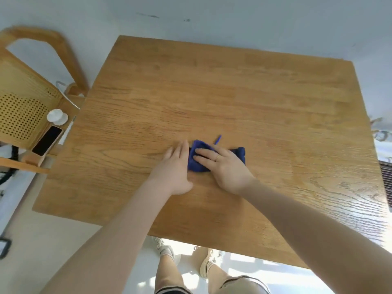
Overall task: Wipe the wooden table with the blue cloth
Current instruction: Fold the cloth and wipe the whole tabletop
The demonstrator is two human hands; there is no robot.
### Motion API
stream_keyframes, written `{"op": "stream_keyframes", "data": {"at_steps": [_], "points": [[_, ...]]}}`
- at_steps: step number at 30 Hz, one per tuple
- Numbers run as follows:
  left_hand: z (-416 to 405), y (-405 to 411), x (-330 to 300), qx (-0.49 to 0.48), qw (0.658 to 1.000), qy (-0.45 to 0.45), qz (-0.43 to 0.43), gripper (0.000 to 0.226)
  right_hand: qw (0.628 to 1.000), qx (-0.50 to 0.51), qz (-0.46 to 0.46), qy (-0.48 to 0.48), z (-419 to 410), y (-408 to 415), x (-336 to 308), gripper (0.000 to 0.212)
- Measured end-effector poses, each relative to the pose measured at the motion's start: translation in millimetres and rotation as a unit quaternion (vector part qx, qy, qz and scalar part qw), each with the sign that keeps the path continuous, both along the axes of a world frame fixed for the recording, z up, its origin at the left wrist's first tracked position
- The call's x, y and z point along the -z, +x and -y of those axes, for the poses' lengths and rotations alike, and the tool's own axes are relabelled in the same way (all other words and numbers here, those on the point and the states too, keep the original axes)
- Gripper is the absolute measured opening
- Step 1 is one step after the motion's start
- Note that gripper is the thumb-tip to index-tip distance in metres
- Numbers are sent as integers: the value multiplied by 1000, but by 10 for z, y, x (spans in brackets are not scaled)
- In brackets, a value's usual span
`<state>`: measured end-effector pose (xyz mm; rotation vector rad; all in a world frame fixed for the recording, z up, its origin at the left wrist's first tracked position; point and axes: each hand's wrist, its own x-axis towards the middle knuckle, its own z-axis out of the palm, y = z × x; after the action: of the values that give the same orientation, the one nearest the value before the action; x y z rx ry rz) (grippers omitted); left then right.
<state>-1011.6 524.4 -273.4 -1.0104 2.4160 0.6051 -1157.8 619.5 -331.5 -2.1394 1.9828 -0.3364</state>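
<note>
One blue cloth (pixel 198 161) on one wooden table (pixel 212 92): right hand (pixel 224 166) pressed flat upon it, left hand (pixel 176 166) flat-open beside.

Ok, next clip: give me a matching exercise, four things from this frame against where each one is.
Things:
1. blue cloth
2. left hand
3. phone
4. white round object

Places:
A. flat on bare wood, beside the cloth
B. under the right hand, on the table
C. on the chair, nearer the backrest
D. on the chair, screen up, nearer the camera

Pairs: 1-B, 2-A, 3-D, 4-C
</note>
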Motion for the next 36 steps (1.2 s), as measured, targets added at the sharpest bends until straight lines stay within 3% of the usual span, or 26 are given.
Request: {"op": "stream_keyframes", "data": {"at_steps": [5, 8, 12, 15, 18, 20, 24, 28, 32, 36], "points": [[-67, -49, 45, -20, 999, -25, 41, 120, 986, 169, 8, -8, 525, -548, -60, 47], [-104, -51, 69, -8, 997, -55, 48, 124, 979, 201, 10, 13, 542, -516, -51, 47], [-161, -15, 106, -8, 996, -82, 30, 123, 992, 118, -6, -40, 3, -182, -61, 50], [-157, -41, 108, -6, 995, -91, 33, 123, 1000, 19, -14, -14, -380, -3, -39, 51], [-118, -86, 119, 6, 994, -104, 39, 125, 1000, -14, -10, -2, -306, -116, -12, 50], [-93, -107, 120, 27, 991, -122, 39, 127, 1000, 24, -11, -14, -65, -254, 1, 50], [-64, -90, 163, 53, 987, -150, 39, 131, 977, 210, -15, -32, 372, -487, -49, 48], [-61, -80, 138, 58, 987, -146, 35, 132, 955, 296, 26, -4, 446, -487, -64, 49], [-78, -65, 118, 63, 987, -143, 31, 131, 968, 244, 27, -61, -103, -100, -11, 43], [-87, -89, 102, 76, 985, -146, 44, 129, 982, 177, 32, -51, -581, 217, 1, 48]]}}
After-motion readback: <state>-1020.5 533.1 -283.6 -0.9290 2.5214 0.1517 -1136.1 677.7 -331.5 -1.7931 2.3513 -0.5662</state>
